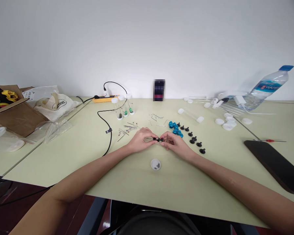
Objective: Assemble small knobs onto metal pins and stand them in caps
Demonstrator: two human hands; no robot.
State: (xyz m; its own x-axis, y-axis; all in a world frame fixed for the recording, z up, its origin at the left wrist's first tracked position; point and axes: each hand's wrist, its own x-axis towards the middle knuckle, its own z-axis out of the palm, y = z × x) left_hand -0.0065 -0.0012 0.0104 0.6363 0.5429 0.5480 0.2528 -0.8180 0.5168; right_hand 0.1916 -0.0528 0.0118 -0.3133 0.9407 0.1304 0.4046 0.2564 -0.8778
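Over the middle of the table, my left hand point(142, 140) pinches a small black part point(157, 139) with thin metal rods running back under the fingers. My right hand point(174, 143) grips the other end of this part between thumb and fingertips. Just below the hands sits a white round cap point(155, 164) with tiny dark pieces in it. Beside my right hand are a cluster of teal ridged knobs point(175, 128) and a curved row of black disc-based parts point(192, 140). Left of my left hand lie several thin metal rods point(127, 129); bent metal pins point(156, 117) lie beyond.
Capped clear tubes point(120, 110) holding green and dark parts stand at the back left, near an orange power strip point(105, 99) and its cable. Rightward are loose white caps point(229, 124), a leaning water bottle point(267, 86), a red screwdriver point(270, 140) and a black slab point(274, 164).
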